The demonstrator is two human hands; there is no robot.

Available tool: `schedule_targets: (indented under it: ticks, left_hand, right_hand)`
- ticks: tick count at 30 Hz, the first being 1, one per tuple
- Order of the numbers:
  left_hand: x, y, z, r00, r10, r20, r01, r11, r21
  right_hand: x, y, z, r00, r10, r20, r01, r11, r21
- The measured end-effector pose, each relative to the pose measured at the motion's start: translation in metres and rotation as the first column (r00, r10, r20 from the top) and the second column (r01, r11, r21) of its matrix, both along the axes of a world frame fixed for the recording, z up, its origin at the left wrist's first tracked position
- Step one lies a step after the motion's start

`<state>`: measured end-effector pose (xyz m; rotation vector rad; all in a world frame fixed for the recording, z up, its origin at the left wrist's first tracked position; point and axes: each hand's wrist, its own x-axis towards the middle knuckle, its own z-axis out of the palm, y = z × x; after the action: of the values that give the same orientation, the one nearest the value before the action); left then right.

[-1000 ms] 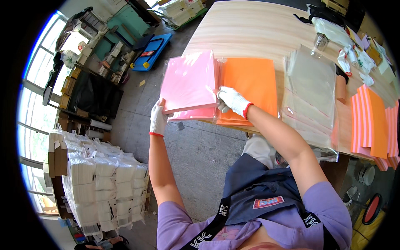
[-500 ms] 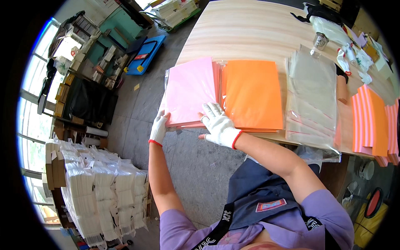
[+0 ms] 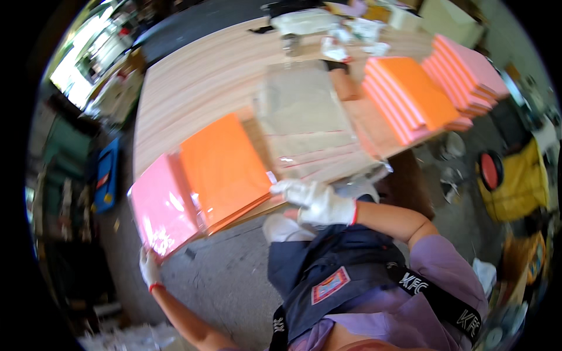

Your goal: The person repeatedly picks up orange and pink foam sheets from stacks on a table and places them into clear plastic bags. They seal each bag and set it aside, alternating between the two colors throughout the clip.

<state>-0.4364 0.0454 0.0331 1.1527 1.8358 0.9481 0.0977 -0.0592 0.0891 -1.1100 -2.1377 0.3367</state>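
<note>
Pink sheet stack (image 3: 164, 202), lower left, already sits in clear film; the left hand (image 3: 150, 270) is at its near corner, grip unclear. Right hand (image 3: 321, 202), fingers loosely spread, apparently empty, is beside the orange sheet stack (image 3: 222, 167). Clear sleeves (image 3: 301, 102), upper centre, lie flat, seemingly unfilled.

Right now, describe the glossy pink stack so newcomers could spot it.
On the pale wooden table, go to the near left end. The glossy pink stack has the left hand at its near corner; the adjacent stack is orange.
</note>
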Motion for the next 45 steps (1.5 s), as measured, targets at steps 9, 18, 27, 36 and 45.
schedule_targets:
  ticks: [9, 18, 27, 36, 45]
  left_hand:
    - [0.165, -0.027, 0.039, 0.589, 0.431, -0.684, 0.389, 0.591, 0.707]
    - [0.476, -0.095, -0.010, 0.302, -0.509, -0.806, 0.941, 0.297, 0.165]
    - [0.522, 0.015, -0.039, 0.137, -0.346, -0.928, 0.922, 0.387, -0.009]
    - [0.524, -0.014, 0.011, -0.067, -0.532, -0.844, 0.788, 0.491, -0.372]
    - [0.502, -0.020, 0.004, 0.091, -0.513, -0.854, 0.886, 0.433, -0.167]
  right_hand:
    - [0.304, -0.106, 0.021, -0.065, -0.845, -0.530, 0.721, 0.327, -0.610]
    - [0.444, -0.108, -0.012, -0.352, -0.644, -0.679, 0.287, 0.616, -0.733]
    - [0.448, -0.087, 0.032, -0.259, -0.663, -0.703, 0.215, 0.670, -0.711]
    - [0.421, -0.088, 0.023, -0.263, -0.402, -0.877, 0.283, 0.837, -0.468]
    - [0.282, -0.166, 0.006, -0.087, -0.599, -0.796, -0.102, 0.800, -0.591]
